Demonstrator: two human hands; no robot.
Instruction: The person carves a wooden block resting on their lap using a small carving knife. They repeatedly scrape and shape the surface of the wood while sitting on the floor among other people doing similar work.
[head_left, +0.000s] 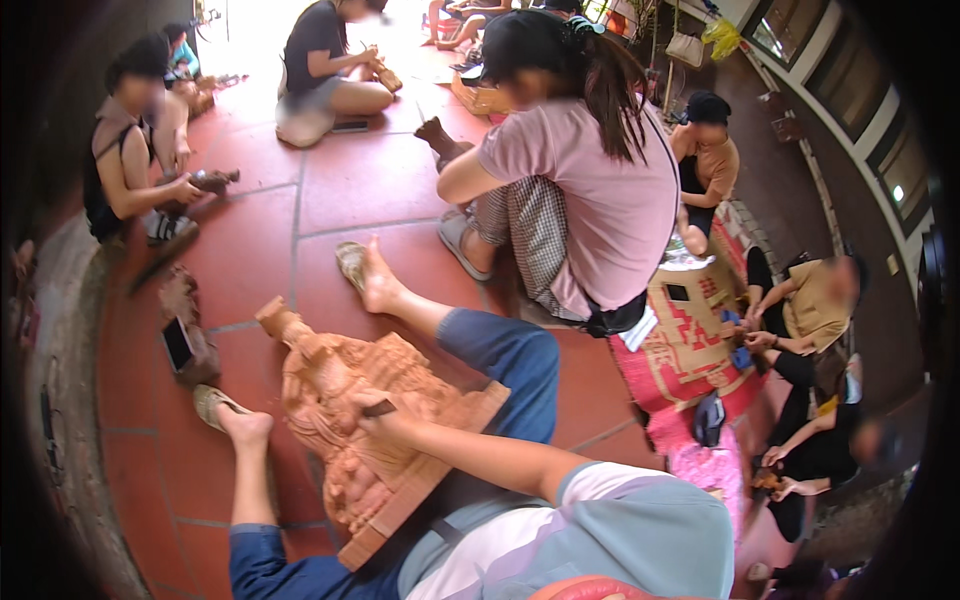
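A large carved wooden figure (340, 400), orange-brown with deep folds and a flat squared base, lies tilted across my lap between my legs. My right hand (392, 425) rests on the middle of the carving, its fingers closed round a small dark flat piece (378, 408). Whether that piece is sandpaper or something else I cannot make out. The narrow end of the figure points away from me to the upper left, and its base leans by my right thigh. No part of my left hand shows.
A phone (178, 345) lies on a dark brown block (200, 355) by my left foot. Close ahead, a person in a pink shirt (590, 170) crouches with a dark carving (440, 140). Other people sit around working. Flattened cardboard (690, 320) covers red tiles (250, 235) at the right.
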